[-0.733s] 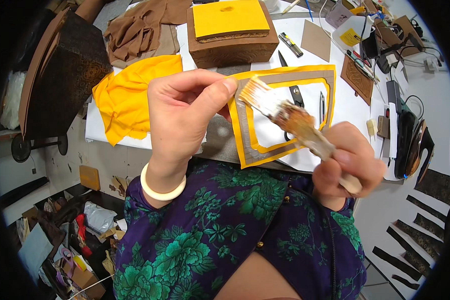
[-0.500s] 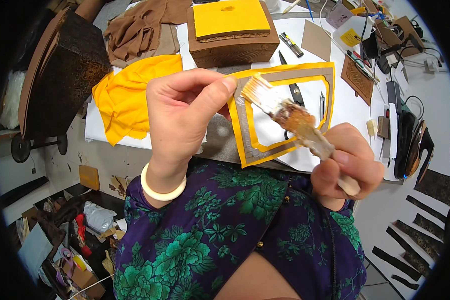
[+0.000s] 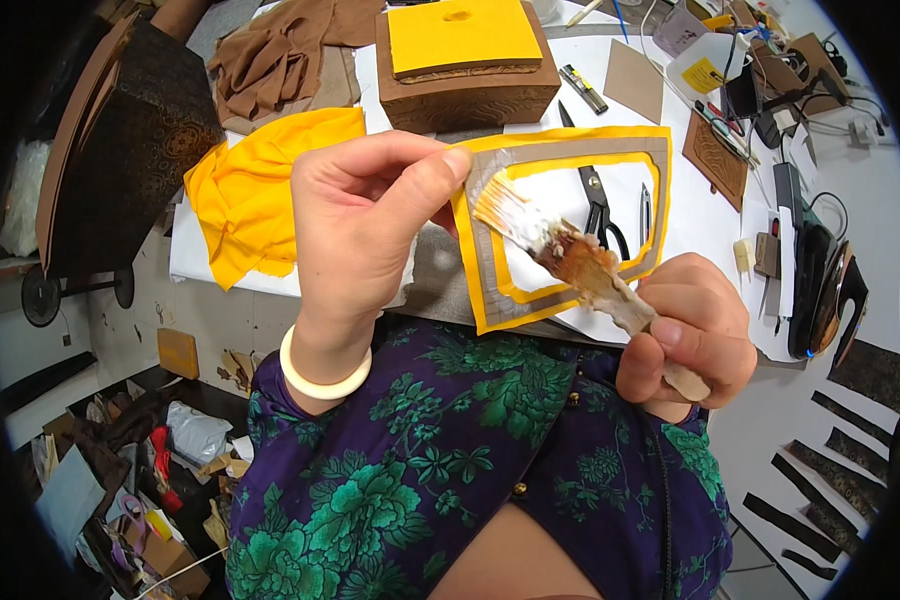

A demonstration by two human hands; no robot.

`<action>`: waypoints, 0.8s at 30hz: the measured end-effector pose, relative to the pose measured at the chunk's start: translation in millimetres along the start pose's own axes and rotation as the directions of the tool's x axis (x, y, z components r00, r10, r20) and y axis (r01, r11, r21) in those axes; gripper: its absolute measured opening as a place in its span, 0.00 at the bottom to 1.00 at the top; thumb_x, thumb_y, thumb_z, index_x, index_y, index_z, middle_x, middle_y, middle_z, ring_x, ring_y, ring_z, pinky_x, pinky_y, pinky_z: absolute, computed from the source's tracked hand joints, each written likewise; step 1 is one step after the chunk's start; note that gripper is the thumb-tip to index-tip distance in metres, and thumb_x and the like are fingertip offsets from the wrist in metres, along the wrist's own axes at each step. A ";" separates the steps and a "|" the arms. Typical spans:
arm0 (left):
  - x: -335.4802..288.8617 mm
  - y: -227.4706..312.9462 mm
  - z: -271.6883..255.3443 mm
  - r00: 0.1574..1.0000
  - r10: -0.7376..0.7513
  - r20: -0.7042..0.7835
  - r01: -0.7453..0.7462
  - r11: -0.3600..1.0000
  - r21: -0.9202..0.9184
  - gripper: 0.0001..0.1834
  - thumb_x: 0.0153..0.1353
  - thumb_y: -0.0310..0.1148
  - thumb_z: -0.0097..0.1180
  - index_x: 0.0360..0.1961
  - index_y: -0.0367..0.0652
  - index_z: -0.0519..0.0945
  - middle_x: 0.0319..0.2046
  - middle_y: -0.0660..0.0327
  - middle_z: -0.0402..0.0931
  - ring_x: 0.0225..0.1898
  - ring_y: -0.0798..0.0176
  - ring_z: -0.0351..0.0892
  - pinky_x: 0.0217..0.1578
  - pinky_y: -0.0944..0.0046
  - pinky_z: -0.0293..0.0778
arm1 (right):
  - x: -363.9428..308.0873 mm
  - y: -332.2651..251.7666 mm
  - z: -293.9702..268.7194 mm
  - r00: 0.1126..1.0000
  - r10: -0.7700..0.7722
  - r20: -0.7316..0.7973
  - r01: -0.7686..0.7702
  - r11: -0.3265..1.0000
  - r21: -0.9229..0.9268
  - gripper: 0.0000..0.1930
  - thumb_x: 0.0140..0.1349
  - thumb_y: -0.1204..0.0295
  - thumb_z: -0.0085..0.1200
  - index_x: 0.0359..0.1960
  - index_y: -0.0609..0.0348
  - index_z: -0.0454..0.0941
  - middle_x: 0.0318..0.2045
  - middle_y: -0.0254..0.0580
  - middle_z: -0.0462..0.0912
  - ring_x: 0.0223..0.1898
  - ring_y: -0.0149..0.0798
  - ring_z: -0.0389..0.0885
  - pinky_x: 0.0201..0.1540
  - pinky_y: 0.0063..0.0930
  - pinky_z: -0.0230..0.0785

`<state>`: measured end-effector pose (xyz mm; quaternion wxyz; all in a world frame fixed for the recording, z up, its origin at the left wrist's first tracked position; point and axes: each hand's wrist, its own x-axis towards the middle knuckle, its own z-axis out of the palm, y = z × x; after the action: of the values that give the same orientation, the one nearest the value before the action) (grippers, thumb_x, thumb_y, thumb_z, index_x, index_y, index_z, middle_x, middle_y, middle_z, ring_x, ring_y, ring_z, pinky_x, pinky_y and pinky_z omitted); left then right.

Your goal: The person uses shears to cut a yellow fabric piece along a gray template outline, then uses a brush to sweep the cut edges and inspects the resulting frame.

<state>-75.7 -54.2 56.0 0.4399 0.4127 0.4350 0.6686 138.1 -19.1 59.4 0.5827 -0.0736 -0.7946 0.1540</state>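
2 hands share the work over a cluttered table [image 3: 698,215] as you hold a yellow-edged grey frame [image 3: 478,240] in front of you. Your left hand [image 3: 370,215], a cream bangle [image 3: 322,381] at its wrist, pinches the frame's upper left corner between thumb and fingers. Your right hand [image 3: 695,335] curls its fingers round the handle of a brush [image 3: 582,262], whose white-smeared bristles point up across the frame's left side; whether they touch it cannot be told from this angle. Through the frame's opening show black scissors [image 3: 595,200] and 1 thin tool [image 3: 644,212]. Beyond the frame sits a brown box [image 3: 470,100] topped with a yellow pad [image 3: 465,42]. Left of your left hand lies a rumpled yellow cloth [image 3: 255,200], with a brown cloth [image 3: 275,70] just behind; right of the box rests a flat grey card [image 3: 632,80].
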 end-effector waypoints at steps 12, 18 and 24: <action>1.0 0.1 1.9 1.000 0.013 -0.023 -0.013 1.000 -0.005 0.05 0.56 0.24 0.59 0.29 0.31 0.82 0.21 0.62 0.78 0.21 0.74 0.75 0.24 0.75 0.72 | 0.6 -4.8 -2.9 0.991 -0.058 0.119 0.066 0.996 -0.065 0.11 0.55 0.75 0.56 0.36 0.60 0.66 0.19 0.42 0.74 0.15 0.33 0.69 0.17 0.27 0.59; 2.5 -0.1 1.9 0.998 0.029 -0.049 -0.029 1.000 -0.005 0.06 0.56 0.25 0.59 0.28 0.31 0.81 0.21 0.62 0.78 0.21 0.74 0.75 0.24 0.75 0.72 | 3.8 -1.7 6.0 0.985 -0.172 0.006 0.172 0.982 -0.083 0.08 0.54 0.77 0.57 0.29 0.61 0.69 0.17 0.38 0.74 0.13 0.32 0.70 0.12 0.22 0.60; 5.0 -5.8 -4.3 0.994 0.063 -0.088 -0.067 0.997 -0.042 0.06 0.56 0.25 0.59 0.28 0.31 0.81 0.22 0.61 0.78 0.22 0.72 0.76 0.25 0.73 0.73 | -7.1 -9.9 -1.4 0.978 -0.194 0.075 0.201 0.975 -0.099 0.08 0.54 0.76 0.56 0.30 0.61 0.68 0.15 0.36 0.74 0.12 0.30 0.69 0.12 0.21 0.59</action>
<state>-79.8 -49.1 50.2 0.4077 0.3873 0.4247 0.7095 142.2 -30.3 56.6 0.5642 -0.0199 -0.8235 0.0553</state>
